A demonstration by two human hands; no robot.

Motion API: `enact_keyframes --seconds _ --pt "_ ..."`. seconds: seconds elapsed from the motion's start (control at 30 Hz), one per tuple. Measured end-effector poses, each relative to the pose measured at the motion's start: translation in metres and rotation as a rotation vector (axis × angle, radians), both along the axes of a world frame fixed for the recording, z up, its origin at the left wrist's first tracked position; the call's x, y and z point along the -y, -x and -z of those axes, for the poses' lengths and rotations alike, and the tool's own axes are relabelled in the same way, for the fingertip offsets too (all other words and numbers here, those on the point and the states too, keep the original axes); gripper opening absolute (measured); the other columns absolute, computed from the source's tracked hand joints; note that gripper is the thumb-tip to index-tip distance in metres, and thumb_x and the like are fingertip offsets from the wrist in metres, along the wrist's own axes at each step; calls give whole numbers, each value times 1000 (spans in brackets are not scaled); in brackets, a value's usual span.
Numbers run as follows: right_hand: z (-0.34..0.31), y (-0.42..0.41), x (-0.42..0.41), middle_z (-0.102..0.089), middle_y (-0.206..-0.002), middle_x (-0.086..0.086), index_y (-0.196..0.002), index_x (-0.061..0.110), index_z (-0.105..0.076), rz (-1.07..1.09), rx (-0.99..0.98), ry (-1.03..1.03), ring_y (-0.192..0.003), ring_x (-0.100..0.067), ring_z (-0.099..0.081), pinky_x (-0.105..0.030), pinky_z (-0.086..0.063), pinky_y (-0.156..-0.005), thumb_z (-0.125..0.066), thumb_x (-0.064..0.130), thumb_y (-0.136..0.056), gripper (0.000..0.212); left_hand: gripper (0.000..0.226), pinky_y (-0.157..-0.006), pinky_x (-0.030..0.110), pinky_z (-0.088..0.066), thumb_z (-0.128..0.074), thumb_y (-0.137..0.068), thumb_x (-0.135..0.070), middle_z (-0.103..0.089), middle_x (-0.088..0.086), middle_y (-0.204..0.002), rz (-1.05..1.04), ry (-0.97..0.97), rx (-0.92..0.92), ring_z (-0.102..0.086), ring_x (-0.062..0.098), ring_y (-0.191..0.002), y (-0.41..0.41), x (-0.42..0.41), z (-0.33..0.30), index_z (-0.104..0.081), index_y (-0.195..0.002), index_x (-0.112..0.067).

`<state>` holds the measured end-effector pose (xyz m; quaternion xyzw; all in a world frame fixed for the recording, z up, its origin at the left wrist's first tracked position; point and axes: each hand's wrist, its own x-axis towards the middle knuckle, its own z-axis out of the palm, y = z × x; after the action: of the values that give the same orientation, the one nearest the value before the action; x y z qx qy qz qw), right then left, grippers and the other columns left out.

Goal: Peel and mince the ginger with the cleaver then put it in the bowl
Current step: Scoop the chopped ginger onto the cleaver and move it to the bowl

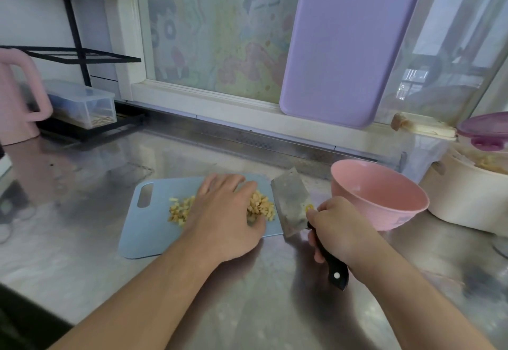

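While my left hand (222,212) lies flat-fingered over the minced ginger (261,206) on the blue cutting board (148,228), my right hand (338,228) grips the cleaver (291,201) just right of the pile, the pink bowl (384,198) beyond it.

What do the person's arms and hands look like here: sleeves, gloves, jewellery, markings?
Both are bare. The left hand and right hand wear no gloves, and no rings, watch or bands show. Both forearms are uncovered all the way to the bottom edge of the picture, so no sleeve is in view. No tattoos, plasters or other markings are visible.
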<state>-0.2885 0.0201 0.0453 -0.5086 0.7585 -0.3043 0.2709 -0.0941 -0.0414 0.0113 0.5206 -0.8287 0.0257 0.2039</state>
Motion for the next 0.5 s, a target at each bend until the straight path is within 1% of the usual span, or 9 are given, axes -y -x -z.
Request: enact_keyframes --seconds 0.03,0.1,0.17,0.23,0.3,0.37,0.5 --pt "1 0 0 -70 -61 -19 -74 -3 -63 6 21 -6 -40 -27 -61 -30 -48 -54 -46 14 -103 38 76 -130 40 -2 -48 -91 -72 -32 -11 -164 -32 4 17 -23 15 -154 -2 1 -2 -35 -158 -38" --pt "4 1 1 -68 -60 -17 -75 -6 -64 11 55 -17 -41 -28 -61 -31 -47 -55 -45 12 -103 38 89 -130 44 2 -43 -87 -83 -23 -9 -170 -100 -39 23 -15 17 -158 -6 3 -4 -26 -162 -39" --pt "6 2 0 -70 -63 -21 -75 -7 -66 15 77 -37 -44 -29 -62 -31 -48 -56 -45 13 -102 40 99 -131 46 -1 -39 -83 -90 -14 -5 -174 -151 -152 -10 -8 22 -160 -9 6 -2 -15 -165 -39" --pt "7 0 0 -69 -61 -25 -68 -2 -66 17 87 -69 -44 -29 -59 -32 -49 -55 -46 16 -102 44 106 -131 47 -5 -35 -83 -93 -5 1 -176 -191 -287 -34 -3 28 -162 -10 8 2 -4 -167 -37" --pt "6 -5 -1 -65 -53 -23 -65 0 -63 16 98 -102 -38 -27 -52 -29 -46 -48 -45 22 -105 49 107 -130 47 -10 -31 -85 -93 -5 7 -176 -209 -339 -30 -5 30 -162 -9 11 5 1 -168 -34" --pt "5 -9 -1 -64 -51 -21 -68 -1 -61 16 106 -120 -33 -25 -49 -25 -41 -41 -43 26 -108 52 106 -129 47 -14 -29 -85 -93 -7 7 -176 -203 -340 -37 -9 29 -162 -7 14 6 0 -168 -34" --pt "6 -18 3 -64 -52 -22 -74 -3 -60 -12 153 -136 -32 -24 -49 -25 -41 -41 -41 27 -110 51 107 -129 46 -19 -25 -84 -94 -12 4 -175 -165 -321 -23 -14 26 -161 -3 20 8 -2 -168 -33"
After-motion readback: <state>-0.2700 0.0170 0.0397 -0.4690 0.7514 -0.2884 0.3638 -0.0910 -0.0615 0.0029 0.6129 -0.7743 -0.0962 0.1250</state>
